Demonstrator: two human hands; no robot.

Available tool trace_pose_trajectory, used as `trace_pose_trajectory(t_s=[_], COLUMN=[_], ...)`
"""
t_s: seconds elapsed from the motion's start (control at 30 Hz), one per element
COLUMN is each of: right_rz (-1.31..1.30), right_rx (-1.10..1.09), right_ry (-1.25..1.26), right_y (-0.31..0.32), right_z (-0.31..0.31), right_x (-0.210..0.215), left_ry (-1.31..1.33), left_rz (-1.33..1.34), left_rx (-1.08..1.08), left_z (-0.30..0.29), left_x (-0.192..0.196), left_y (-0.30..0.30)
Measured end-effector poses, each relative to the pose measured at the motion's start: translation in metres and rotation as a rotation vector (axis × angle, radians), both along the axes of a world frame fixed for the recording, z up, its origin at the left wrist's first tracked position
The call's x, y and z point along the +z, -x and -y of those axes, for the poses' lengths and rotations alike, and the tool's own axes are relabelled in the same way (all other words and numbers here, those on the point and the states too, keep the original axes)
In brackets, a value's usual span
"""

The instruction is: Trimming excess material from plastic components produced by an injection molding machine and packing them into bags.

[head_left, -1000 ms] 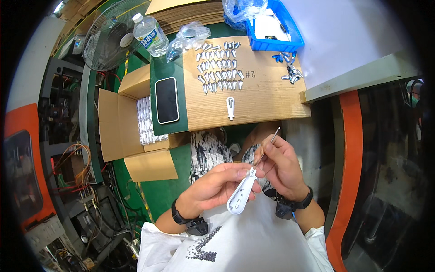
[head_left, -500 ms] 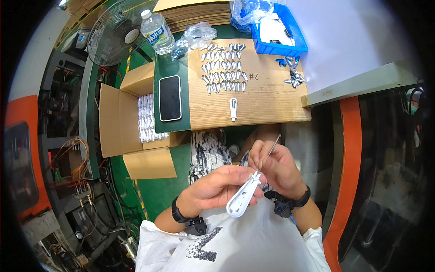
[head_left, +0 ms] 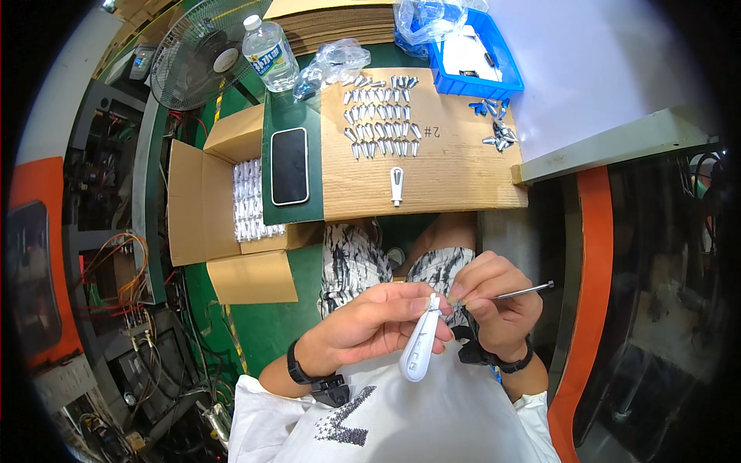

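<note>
My left hand (head_left: pixel 378 320) grips a white elongated plastic part (head_left: pixel 419 349) close to my chest, its narrow tip pointing up. My right hand (head_left: pixel 498 302) pinches a thin metal rod tool (head_left: pixel 525 291) and its fingertips meet the tip of the white part. Both wrists wear black bands. On the cardboard sheet (head_left: pixel 455 174) ahead lie rows of small silver metal pieces (head_left: pixel 382 116) and one more white part (head_left: pixel 397 185).
An open cardboard box (head_left: pixel 193 201) of white parts stands left. A black phone (head_left: pixel 289 165) lies on the green bench, with a water bottle (head_left: pixel 269 52) and a fan (head_left: pixel 197 54) behind. A blue bin (head_left: pixel 505 73) and loose metal pieces (head_left: pixel 494 123) sit far right.
The rod tool swung from pointing up to pointing right. Both hands and the white part stay together in my lap; the camera view shifted slightly.
</note>
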State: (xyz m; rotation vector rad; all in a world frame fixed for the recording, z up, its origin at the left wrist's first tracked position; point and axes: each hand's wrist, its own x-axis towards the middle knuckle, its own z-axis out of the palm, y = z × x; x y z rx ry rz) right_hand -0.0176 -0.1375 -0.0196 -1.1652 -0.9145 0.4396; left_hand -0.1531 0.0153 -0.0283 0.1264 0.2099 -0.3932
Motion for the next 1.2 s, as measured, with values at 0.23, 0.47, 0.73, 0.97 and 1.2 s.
trace_pose_trajectory(t_s=[0.23, 0.47, 0.73, 0.97, 1.2], right_rz=[0.002, -0.032, 0.087, 0.116, 0.168], right_rx=[0.013, 0.015, -0.005, 0.014, 0.005], right_ry=[0.034, 0.049, 0.039, 0.007, 0.035], right_y=[-0.0011, 0.0004, -0.0022, -0.0050, -0.0068], right_z=[-0.0003, 0.0000, -0.0009, -0.0018, -0.0037], right_x=[0.0030, 0.0037, -0.0005, -0.0002, 0.0054], left_ry=[0.026, 0.042, 0.040, 0.091, 0.055], left_rz=[0.011, 0.008, -0.018, 0.001, -0.004], left_rx=[0.023, 0.037, 0.073, 0.075, 0.061], left_z=[0.0013, 0.0018, 0.0015, 0.0009, 0.0000], left_x=[-0.0024, -0.0034, -0.0036, -0.0034, -0.0025], left_y=[0.0002, 0.0007, 0.0002, 0.0004, -0.0013])
